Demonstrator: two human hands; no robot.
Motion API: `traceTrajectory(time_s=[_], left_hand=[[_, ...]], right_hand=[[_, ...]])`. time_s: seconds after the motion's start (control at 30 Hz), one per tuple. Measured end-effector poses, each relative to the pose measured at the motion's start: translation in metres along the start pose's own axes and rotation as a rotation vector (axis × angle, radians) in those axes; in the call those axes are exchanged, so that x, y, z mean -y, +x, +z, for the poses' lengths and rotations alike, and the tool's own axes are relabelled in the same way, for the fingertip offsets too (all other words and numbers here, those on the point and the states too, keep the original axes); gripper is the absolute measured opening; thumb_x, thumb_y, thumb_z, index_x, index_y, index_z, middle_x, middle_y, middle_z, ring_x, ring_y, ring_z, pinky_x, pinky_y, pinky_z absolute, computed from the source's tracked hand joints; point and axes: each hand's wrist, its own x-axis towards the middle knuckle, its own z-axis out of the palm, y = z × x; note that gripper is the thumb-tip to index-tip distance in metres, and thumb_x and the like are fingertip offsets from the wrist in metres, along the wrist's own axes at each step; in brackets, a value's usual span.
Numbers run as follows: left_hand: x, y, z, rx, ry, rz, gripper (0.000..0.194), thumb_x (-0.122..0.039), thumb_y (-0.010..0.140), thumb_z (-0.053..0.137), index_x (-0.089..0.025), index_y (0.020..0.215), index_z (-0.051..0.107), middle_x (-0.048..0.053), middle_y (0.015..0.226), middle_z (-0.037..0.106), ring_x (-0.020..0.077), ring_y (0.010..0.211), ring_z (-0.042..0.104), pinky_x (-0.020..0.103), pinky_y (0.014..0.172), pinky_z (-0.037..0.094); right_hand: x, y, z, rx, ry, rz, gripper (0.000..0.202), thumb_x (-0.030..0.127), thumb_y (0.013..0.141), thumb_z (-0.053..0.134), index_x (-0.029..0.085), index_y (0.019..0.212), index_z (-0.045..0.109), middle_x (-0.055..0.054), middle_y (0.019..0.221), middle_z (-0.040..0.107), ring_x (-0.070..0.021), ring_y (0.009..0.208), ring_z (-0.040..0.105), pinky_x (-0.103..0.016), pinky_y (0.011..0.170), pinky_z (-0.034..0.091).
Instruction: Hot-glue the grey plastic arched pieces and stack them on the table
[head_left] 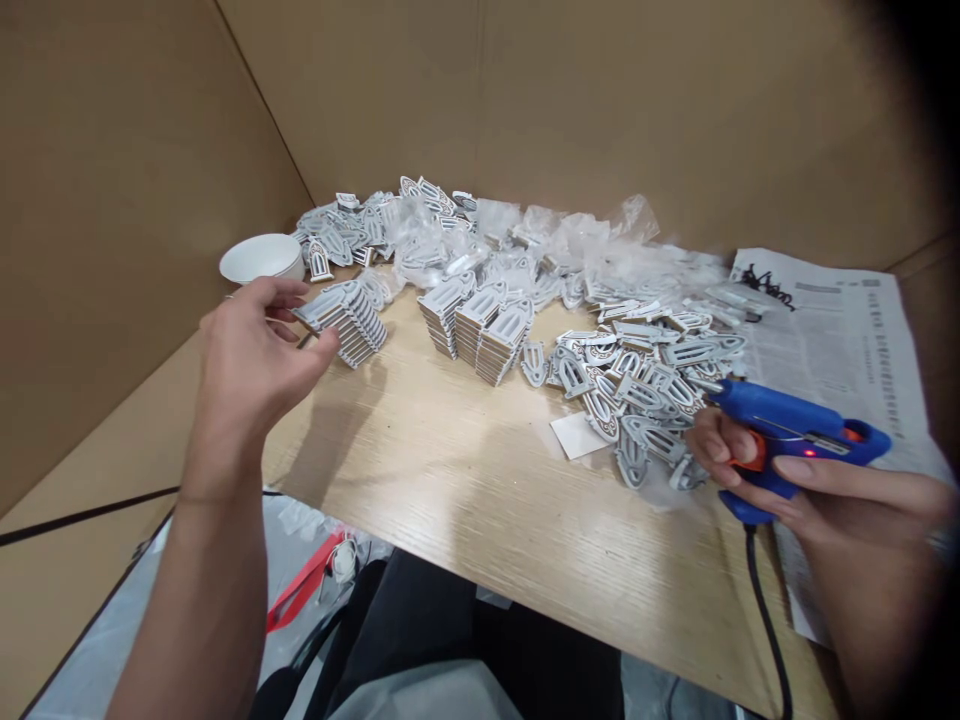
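Nearest the near right edge of the surface (480,480), the right hand (810,490) wraps its grip around a blue glue gun (795,430), finger by the orange trigger, nozzle aimed at the loose pile of arched cut-outs (645,380) so glue lands close by. Toward the far left corner, the left hand (255,360) has fingers spread, thumb touching a leaning stack of pieces (349,315), steadying it. Neat stacks (480,325), a white bowl (259,257) and newspaper (832,330) lie beyond.
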Motion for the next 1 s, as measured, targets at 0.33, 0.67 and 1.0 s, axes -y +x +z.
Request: traceTrajectory(time_s=[0.33,0.67,1.0], left_hand=[[-0.003,-0.007,-0.003,-0.006,-0.066,-0.045,0.046,-0.045,0.08,0.078,-0.022,0.119,0.081,0.008,0.118,0.085,0.0311,0.1,0.082,0.053,0.097,0.066],[-0.001,-0.009,-0.004,-0.011,-0.074,-0.045,0.047,-0.044,0.078,0.083,-0.022,0.119,0.081,0.009,0.117,0.086,0.0298,0.101,0.081,0.05,0.093,0.066],[0.0,-0.008,-0.002,0.01,-0.102,-0.061,0.039,-0.043,0.08,0.08,-0.025,0.114,0.078,0.008,0.118,0.085,0.0292,0.101,0.081,0.05,0.091,0.066]], right_hand=[[0.016,0.003,0.014,0.004,-0.083,0.022,0.021,0.039,0.074,0.09,0.023,0.087,0.083,-0.013,0.084,0.065,-0.0209,0.067,0.058,-0.026,0.04,0.041],[0.016,0.003,0.015,-0.011,-0.085,0.025,0.021,0.04,0.074,0.089,0.023,0.084,0.083,-0.012,0.083,0.064,-0.0195,0.065,0.058,-0.025,0.04,0.041],[0.016,0.004,0.017,-0.004,-0.088,0.017,0.02,0.04,0.073,0.09,0.024,0.085,0.084,-0.012,0.083,0.064,-0.0206,0.067,0.059,-0.025,0.04,0.039]])
